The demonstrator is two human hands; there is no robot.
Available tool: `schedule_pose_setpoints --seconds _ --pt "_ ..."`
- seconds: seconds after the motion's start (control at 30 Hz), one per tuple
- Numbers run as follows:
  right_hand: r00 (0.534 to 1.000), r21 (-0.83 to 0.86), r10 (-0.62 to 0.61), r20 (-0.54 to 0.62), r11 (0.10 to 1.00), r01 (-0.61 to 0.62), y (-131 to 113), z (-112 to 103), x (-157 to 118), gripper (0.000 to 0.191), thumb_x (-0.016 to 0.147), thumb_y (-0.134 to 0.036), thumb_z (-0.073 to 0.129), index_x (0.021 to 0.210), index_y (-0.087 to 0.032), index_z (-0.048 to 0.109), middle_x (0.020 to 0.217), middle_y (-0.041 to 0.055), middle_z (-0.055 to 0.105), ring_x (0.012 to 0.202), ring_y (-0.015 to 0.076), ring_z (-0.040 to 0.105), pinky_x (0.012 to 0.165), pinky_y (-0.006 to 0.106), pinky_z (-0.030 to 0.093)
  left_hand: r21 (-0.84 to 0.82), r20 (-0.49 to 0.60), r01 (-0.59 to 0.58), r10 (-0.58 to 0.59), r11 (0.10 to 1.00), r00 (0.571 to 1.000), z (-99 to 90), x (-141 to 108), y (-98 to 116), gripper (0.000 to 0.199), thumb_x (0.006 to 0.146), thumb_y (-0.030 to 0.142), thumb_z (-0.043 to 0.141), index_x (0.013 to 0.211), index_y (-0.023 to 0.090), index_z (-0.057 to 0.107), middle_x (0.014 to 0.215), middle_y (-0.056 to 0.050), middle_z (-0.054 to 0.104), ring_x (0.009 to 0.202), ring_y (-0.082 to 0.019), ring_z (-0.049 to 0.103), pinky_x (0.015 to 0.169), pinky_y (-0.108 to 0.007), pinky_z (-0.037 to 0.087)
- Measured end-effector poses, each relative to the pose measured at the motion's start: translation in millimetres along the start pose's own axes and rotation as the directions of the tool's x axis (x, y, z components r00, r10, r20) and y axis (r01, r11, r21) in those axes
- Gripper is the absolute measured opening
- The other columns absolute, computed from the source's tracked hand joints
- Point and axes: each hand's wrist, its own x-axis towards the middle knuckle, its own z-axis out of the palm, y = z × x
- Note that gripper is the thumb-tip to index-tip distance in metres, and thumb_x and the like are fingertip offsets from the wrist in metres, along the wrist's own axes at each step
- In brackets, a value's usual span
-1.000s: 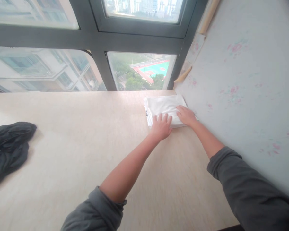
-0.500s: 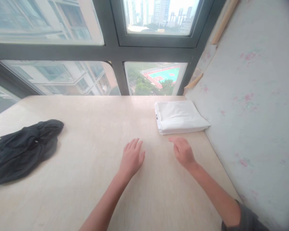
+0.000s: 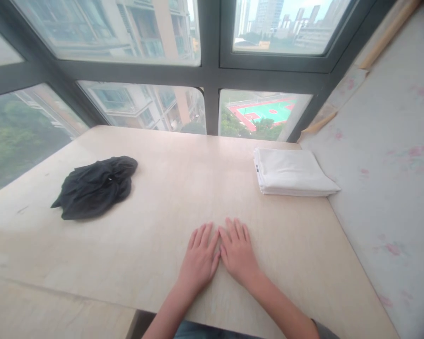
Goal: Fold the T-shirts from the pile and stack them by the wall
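Observation:
My left hand lies palm down on the pale wooden tabletop, its fingers stretched out and holding nothing. Right beside it rests my right hand, also flat with fingers extended; the inner fingers of the two hands touch or nearly touch. Beyond my right hand, by the wall, is a folded white cloth in a neat flat stack. A crumpled black cloth, perhaps a garment, lies to the left, apart from both hands.
Dark-framed windows border the back and left of the tabletop. A wall with flowered paper rises along the right side. A seam crosses the surface at the lower left, with a dark gap at the near edge.
My right hand has moved left and nearer, away from the white cloth, and now lies flat beside my left hand. The view has turned left and down.

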Motion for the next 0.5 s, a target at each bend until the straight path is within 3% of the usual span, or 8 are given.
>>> schedule_pose_setpoints --seconds 0.2,0.27,0.37,0.43,0.5 --pt "0.998 0.025 -0.030 -0.051 0.999 0.031 2.7 0.1 -2.4 0.049 0.094 -0.030 0.049 0.141 -0.021 0.055 0.157 0.0137 0.038 0.146 0.0370 0.029 0.116 0.060 0.027 -0.098 0.064 0.066 -0.060 0.993 0.996 -8.0 -1.9 14.7 0.056 0.095 0.031 0.046 0.149 0.018 0.043 0.157 -0.017 0.038 0.145 -0.034 0.035 0.115 -0.054 0.033" --pt "0.998 0.037 -0.034 -0.059 0.999 0.036 2.6 0.3 -3.0 0.049 0.093 -0.028 0.049 0.142 -0.021 0.054 0.156 0.0138 0.039 0.146 0.0371 0.029 0.115 0.060 0.028 -0.143 0.071 0.050 -0.040 0.989 0.997 -12.9 -0.1 8.6 0.054 0.094 0.029 0.048 0.147 0.019 0.046 0.154 -0.017 0.044 0.142 -0.032 0.039 0.113 -0.052 0.036" --pt "0.998 0.043 -0.037 -0.053 0.998 0.039 3.1 1.0 -3.4 0.051 0.092 -0.027 0.048 0.143 -0.022 0.052 0.157 0.0134 0.038 0.146 0.0373 0.029 0.115 0.061 0.028 -0.166 0.074 0.071 -0.060 0.984 0.995 -27.7 8.5 -35.7 0.050 0.091 0.027 0.052 0.141 0.021 0.051 0.146 -0.015 0.053 0.134 -0.030 0.049 0.110 -0.050 0.040" --pt "0.998 0.035 -0.039 -0.042 0.999 0.041 3.4 0.9 -3.5 0.052 0.092 -0.025 0.048 0.144 -0.021 0.052 0.157 0.0130 0.038 0.146 0.0372 0.030 0.115 0.061 0.028 -0.111 0.039 0.224 -0.221 0.968 0.974 -42.9 16.6 -85.6 0.047 0.091 0.028 0.055 0.137 0.019 0.055 0.141 -0.016 0.056 0.131 -0.032 0.051 0.109 -0.053 0.040" --pt "0.999 0.029 -0.036 -0.036 0.999 0.037 3.4 0.6 -3.5 0.052 0.091 -0.024 0.048 0.142 -0.021 0.054 0.157 0.0130 0.039 0.146 0.0372 0.030 0.115 0.061 0.029 -0.097 -0.032 0.426 -0.431 0.899 0.902 -60.4 24.2 -137.1 0.041 0.091 0.030 0.059 0.131 0.019 0.059 0.136 -0.016 0.059 0.125 -0.030 0.056 0.108 -0.053 0.042"
